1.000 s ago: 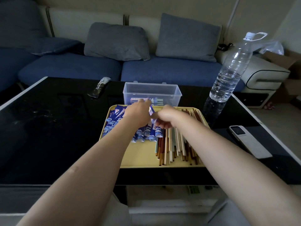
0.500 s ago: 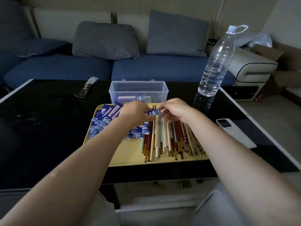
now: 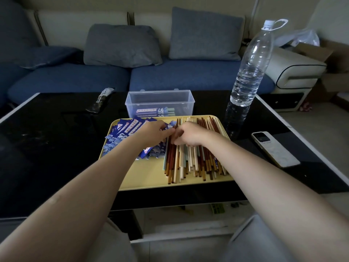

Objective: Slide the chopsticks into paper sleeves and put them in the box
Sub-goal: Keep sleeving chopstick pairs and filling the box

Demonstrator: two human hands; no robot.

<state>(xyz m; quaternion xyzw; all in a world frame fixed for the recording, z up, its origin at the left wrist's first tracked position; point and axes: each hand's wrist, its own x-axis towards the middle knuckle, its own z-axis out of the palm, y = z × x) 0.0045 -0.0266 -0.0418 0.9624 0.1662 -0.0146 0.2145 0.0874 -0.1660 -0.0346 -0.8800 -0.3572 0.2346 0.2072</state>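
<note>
Both hands meet over the middle of the yellow tray [image 3: 149,176]: the left hand [image 3: 154,132] has its fingers curled down onto the blue paper sleeves [image 3: 128,129], seemingly pinching one at its right edge, while the right hand [image 3: 190,134] curls its fingers onto the chopsticks [image 3: 188,163], though whether it actually holds one I cannot tell. Sleeves fill the tray's left half, chopsticks the right. Just behind the tray stands the clear box [image 3: 159,103], with a few sleeved pairs lying inside.
</note>
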